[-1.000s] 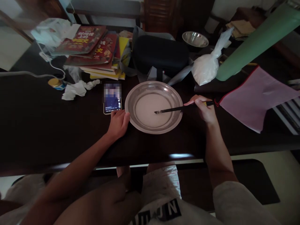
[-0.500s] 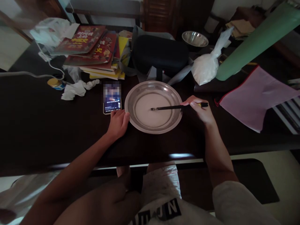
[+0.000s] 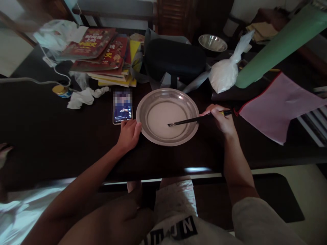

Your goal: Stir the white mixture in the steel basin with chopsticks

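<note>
A wide metal basin (image 3: 167, 141) holds a whitish, smooth-looking mixture (image 3: 163, 115). At its left rim is my left hand (image 3: 129, 134), thumb against the edge and fingers curled beside it, close to the lower end of a lit phone (image 3: 122, 114). My right hand (image 3: 222, 119), over the right side, is closed around dark chopsticks (image 3: 189, 120) with yellowish marks near the upper end. They slant leftward across the rim, their tips in the mixture near the middle of the basin. Whether my left fingers reach under the rim is hidden.
Behind the basin sit a black case (image 3: 175, 58), stacked books (image 3: 112, 56) and a tied bag of white powder (image 3: 223, 75). Crumpled tissue (image 3: 81, 98) and a small jar (image 3: 61, 91) are left, a pink mesh pouch (image 3: 278, 109) right. Another person's hand (image 3: 4, 151) shows at the left edge.
The chopstick tips have moved slightly right and toward me in the mixture; my right hand has shifted a little right. Another person's hand has appeared at the left edge. My left hand stays put.
</note>
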The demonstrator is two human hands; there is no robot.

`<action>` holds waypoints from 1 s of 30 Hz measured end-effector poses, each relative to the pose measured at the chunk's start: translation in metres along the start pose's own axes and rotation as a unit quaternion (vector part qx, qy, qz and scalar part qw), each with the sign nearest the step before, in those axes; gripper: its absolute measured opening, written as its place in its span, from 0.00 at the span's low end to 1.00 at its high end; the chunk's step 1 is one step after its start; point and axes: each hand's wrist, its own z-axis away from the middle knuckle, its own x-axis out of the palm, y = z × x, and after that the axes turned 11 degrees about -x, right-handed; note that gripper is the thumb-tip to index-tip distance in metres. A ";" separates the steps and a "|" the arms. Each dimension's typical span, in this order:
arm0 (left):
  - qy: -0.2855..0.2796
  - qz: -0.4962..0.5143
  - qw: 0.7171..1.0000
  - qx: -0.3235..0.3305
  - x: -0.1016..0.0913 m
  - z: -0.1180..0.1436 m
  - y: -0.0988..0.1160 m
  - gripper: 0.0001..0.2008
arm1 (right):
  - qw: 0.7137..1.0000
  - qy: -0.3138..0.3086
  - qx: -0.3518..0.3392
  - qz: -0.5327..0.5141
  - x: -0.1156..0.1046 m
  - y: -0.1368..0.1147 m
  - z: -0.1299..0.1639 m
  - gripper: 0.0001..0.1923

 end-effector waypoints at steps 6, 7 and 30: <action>0.011 -0.007 1.000 0.000 0.003 0.001 -0.002 0.32 | 1.000 -0.005 0.018 0.020 0.000 -0.002 0.000 0.13; 0.011 -0.006 1.000 0.000 0.003 0.001 -0.002 0.32 | 1.000 0.010 0.017 0.021 0.000 -0.002 0.000 0.13; 0.011 -0.002 1.000 -0.003 0.001 0.000 0.000 0.33 | 1.000 -0.022 0.011 -0.011 0.000 -0.001 0.001 0.12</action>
